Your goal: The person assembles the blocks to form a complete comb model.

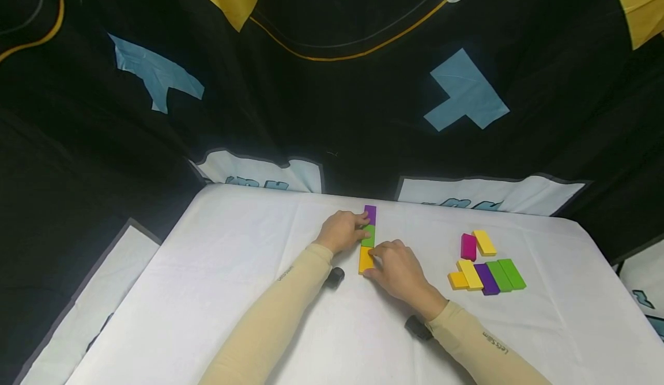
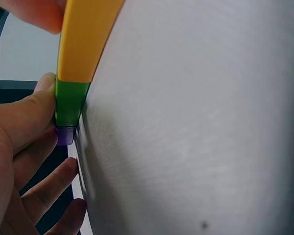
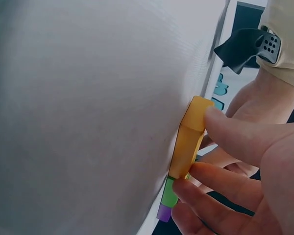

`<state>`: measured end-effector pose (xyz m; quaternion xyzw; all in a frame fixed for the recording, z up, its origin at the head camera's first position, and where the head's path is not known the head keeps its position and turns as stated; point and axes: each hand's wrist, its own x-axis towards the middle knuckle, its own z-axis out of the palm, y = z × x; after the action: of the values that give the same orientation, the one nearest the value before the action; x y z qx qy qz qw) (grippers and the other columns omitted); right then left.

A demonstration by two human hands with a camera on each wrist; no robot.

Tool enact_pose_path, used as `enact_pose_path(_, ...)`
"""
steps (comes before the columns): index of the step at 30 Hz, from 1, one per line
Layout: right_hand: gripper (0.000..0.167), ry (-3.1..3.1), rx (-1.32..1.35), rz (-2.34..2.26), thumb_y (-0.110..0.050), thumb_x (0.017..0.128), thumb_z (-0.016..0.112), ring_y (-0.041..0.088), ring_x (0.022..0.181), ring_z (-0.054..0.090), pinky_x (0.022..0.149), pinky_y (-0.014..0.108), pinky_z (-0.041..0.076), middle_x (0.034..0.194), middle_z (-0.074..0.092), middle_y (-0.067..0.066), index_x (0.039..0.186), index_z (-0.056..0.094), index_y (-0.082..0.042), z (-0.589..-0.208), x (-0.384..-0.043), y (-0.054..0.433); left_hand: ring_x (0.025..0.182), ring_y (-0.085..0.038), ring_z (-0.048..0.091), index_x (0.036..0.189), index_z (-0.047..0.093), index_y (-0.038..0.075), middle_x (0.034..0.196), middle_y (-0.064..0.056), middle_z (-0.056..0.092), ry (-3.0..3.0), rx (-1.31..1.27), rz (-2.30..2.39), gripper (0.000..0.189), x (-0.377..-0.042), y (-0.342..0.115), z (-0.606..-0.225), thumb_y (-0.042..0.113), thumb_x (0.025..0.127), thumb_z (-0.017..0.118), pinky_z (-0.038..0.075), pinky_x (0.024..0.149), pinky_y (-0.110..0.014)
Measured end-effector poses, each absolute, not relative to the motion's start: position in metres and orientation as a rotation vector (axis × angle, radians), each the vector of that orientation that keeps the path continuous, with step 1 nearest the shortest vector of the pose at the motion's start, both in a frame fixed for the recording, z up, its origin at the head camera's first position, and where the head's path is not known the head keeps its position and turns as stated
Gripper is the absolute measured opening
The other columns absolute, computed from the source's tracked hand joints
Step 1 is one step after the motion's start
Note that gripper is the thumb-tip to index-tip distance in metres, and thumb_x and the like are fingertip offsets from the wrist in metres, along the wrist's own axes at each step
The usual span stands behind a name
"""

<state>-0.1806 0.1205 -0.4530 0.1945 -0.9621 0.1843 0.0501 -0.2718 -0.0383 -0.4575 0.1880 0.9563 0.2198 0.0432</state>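
A row of three flat blocks lies end to end on the white table: a purple block (image 1: 370,212) farthest away, a green block (image 1: 368,236) in the middle and an orange-yellow block (image 1: 366,260) nearest. From the left side, my left hand (image 1: 341,229) touches the row, its thumb at the green block (image 2: 71,103) and its index fingertip by the purple block (image 2: 64,135). The other fingers of that hand are spread. My right hand (image 1: 400,267) holds the orange-yellow block (image 3: 187,147) between thumb and index finger.
Right of the hands lies a group of loose blocks: a magenta block (image 1: 468,247), a yellow block (image 1: 485,243), a purple block (image 1: 486,279), two green ones and two more yellow ones. A black patterned cloth (image 1: 342,114) hangs behind the table (image 1: 233,235).
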Motion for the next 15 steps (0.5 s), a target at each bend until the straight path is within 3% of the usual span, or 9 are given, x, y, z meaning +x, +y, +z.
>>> enact_pose_path(8, 0.046, -2.903, 0.505, 0.725, -0.030, 0.077, 0.088, 0.032, 0.105, 0.062, 0.093, 0.048, 0.051, 0.113, 0.074, 0.010, 0.114, 0.076, -0.006, -0.450, -0.178, 0.129, 0.134, -0.025, 0.052, 0.132, 0.066, 0.022, 0.141, 0.012, 0.057, 2.910, 0.577, 0.687, 0.043, -0.272, -0.038, -0.458, 0.035, 0.091, 0.075, 0.041, 0.112, -0.040)
enact_pose_path(15, 0.045, -2.901, 0.380, 0.950, -0.028, 0.086, 0.081, 0.033, 0.119, 0.056, 0.103, 0.055, 0.047, 0.125, 0.069, 0.012, 0.124, 0.071, -0.008, -0.430, -0.173, 0.150, 0.134, -0.024, 0.052, 0.132, 0.066, 0.020, 0.141, 0.010, 0.057, 2.917, 0.589, 0.692, 0.043, -0.272, -0.038, -0.457, 0.033, 0.092, 0.074, 0.042, 0.112, -0.039)
